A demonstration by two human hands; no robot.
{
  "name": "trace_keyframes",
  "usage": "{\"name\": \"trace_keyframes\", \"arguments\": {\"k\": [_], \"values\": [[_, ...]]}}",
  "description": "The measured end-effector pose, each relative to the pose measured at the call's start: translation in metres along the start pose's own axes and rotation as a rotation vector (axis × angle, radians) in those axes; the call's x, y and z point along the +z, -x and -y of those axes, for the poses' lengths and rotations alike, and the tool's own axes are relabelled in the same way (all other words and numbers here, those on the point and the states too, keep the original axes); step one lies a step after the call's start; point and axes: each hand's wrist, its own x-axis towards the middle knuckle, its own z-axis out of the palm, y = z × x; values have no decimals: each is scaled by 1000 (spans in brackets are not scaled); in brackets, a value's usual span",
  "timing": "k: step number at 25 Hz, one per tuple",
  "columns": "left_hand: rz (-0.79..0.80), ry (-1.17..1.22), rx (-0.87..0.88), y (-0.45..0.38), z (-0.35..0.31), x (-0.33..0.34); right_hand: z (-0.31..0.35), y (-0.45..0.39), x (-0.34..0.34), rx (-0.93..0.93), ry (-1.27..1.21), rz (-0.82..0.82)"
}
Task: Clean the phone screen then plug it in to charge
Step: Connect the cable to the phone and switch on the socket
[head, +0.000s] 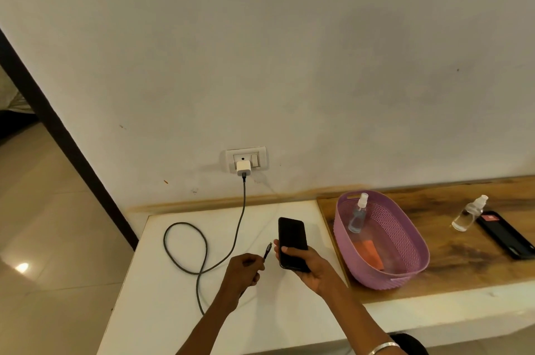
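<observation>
My right hand [311, 269] grips a black phone [291, 236] by its lower end, dark screen up, above the white counter [179, 311]. My left hand [241, 273] pinches the plug end of a grey braided charging cable [185, 247]. The plug tip [268, 247] points up toward the phone's left side, a small gap away. The cable loops on the counter and rises to a white charger [243, 167] seated in the wall socket [246, 159].
A purple basket [405, 267] on the wooden top [463, 256] holds a spray bottle [358, 214] and an orange cloth [369, 251]. Farther right lie a second spray bottle [469, 214] and another black phone [505, 234]. Tiled floor lies at left.
</observation>
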Motion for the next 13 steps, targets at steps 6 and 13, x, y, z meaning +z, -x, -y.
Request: {"name": "trace_keyframes", "arguments": {"k": [6, 13], "values": [[-51, 58, 3, 18, -13, 3, 12, 7, 15, -23, -94, 35], [-73, 4, 84, 54, -19, 10, 11, 10, 34, 38, -347, -20]]}}
